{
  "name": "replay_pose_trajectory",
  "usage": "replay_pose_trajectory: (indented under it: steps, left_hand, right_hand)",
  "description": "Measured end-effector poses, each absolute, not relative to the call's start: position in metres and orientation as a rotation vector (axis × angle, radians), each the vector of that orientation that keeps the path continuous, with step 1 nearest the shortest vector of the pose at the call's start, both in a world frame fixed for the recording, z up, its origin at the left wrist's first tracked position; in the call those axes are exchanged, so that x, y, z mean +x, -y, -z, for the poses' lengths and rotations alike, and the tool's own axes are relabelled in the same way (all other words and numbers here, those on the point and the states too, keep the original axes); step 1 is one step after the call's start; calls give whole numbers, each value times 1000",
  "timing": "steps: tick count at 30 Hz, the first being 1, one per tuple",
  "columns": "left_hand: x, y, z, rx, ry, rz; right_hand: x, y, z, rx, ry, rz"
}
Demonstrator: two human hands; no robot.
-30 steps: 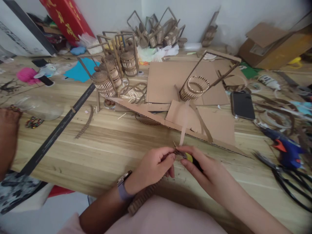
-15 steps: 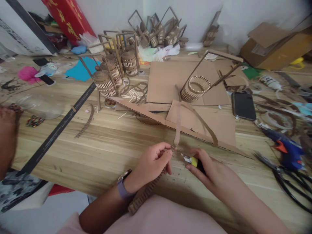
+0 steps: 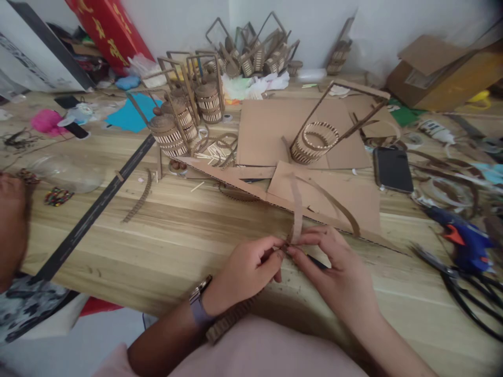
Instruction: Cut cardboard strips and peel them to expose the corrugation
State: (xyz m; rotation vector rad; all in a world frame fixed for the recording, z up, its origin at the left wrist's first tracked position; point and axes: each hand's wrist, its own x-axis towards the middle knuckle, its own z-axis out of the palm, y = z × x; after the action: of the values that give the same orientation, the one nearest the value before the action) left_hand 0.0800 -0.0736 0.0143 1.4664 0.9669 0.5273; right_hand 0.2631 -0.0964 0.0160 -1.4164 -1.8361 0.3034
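A brown strip (image 3: 297, 209) curves up from the fingertips of both hands. My left hand (image 3: 251, 264) pinches its lower end, and a ridged brown band (image 3: 231, 319) runs from under that hand back toward my body. My right hand (image 3: 334, 262) pinches the same strip just to the right, fingertips almost touching the left ones. A dark tool handle (image 3: 316, 262) shows partly beneath the right fingers; the rest of it is hidden. Beyond the hands lies a cardboard sheet (image 3: 251, 192) with a dark edge.
Behind the cardboard stands an open slatted basket (image 3: 314, 146) with a tall handle. Lidded baskets (image 3: 168, 136) are at the left. A phone (image 3: 393, 170), a blue glue gun (image 3: 467, 241) and black scissors (image 3: 448, 272) lie at right. Another person's arm (image 3: 11, 230) rests at far left.
My right hand has moved left and up to meet my left hand at the strip. The yellow-and-black cutter it held out is now mostly hidden. The strip has shifted slightly right.
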Motion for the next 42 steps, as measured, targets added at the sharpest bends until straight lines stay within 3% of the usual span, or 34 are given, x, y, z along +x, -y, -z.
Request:
replay_pose_trajectory:
  steps: [8, 14, 20, 35, 42]
  left_hand:
    - [81, 71, -11, 1278, -904, -625]
    - [82, 70, -13, 1280, -895, -644]
    - [82, 72, -14, 1313, -887, -639]
    - [79, 72, -11, 1328, -941, -612]
    - [82, 70, -10, 1237, -887, -669]
  right_hand:
    - [251, 103, -6, -1386, 1671, -406]
    - [250, 107, -1, -1343, 1722, -66]
    - [253, 110, 1, -1234, 1825, 43]
    - [246, 111, 3, -1286, 1585, -269]
    - [247, 114, 8, -1269, 1609, -251]
